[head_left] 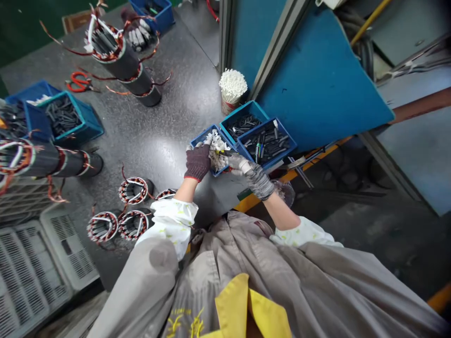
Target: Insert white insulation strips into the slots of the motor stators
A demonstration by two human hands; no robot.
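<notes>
While both gloved hands work close together at the table's near right edge, the left hand (199,162), in a dark maroon glove with red cuff, reaches into a small blue bin (201,134) from its left side. Fingertips are among the white pieces (215,136); can't tell if they pinch one. Right hand (243,166), grey glove, sits at the bin's right near side, fingers bent. Something dark with a bit of yellow shows between the hands, too small to identify; can't tell whether the right hand grips it. Hands look slightly apart.

White pieces fill the small bin. Just beside it, far right: teal bin (246,109) with dark short pieces. Right of the small bin: larger blue bin (282,157) with black tubes (271,143) and a green-marked pen-like item. Cup of white sticks (232,84) stands behind the teal bin, near the blue panel (317,70).

Left on the grey table (169,117): wire-wound rings (134,190) near side, a lying stack of wound cores (66,162) at far left, another stack (137,80) farther off, red-handled tool (78,82) beside that one.
</notes>
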